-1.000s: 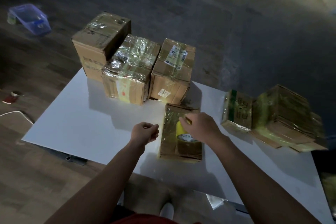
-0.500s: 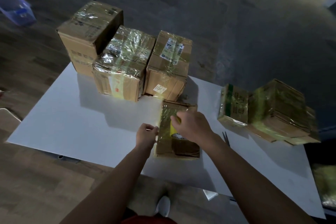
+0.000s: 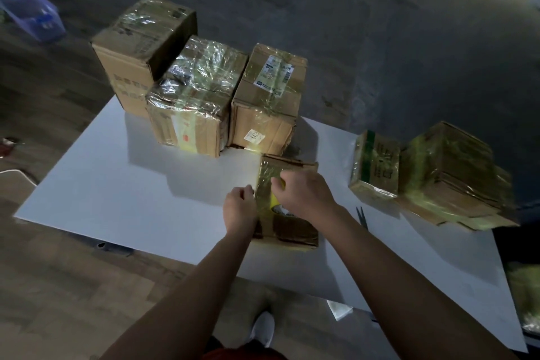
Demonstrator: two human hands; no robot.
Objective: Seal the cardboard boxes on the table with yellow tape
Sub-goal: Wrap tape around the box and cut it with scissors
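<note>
A flat cardboard box (image 3: 292, 228) lies on the white table (image 3: 140, 184) in front of me, its top shiny with tape. My right hand (image 3: 304, 193) grips a yellow tape roll (image 3: 276, 202) on top of this box. At the box's left edge my left hand (image 3: 239, 204) has its fingers curled, pinching the end of the tape. Three taller taped boxes stand behind: a left one (image 3: 140, 47), a middle one (image 3: 193, 96) and a right one (image 3: 268, 102).
A small green-banded box (image 3: 375, 166) and a larger taped box (image 3: 455, 175) sit at the right. Scissors (image 3: 362, 216) lie beside my right forearm. A blue plastic bin (image 3: 32, 14) stands on the wooden floor at far left. My shoe (image 3: 263, 327) shows below the table edge.
My left hand has moved right to the box's left edge and closed there on the tape end. The right hand stays on the roll.
</note>
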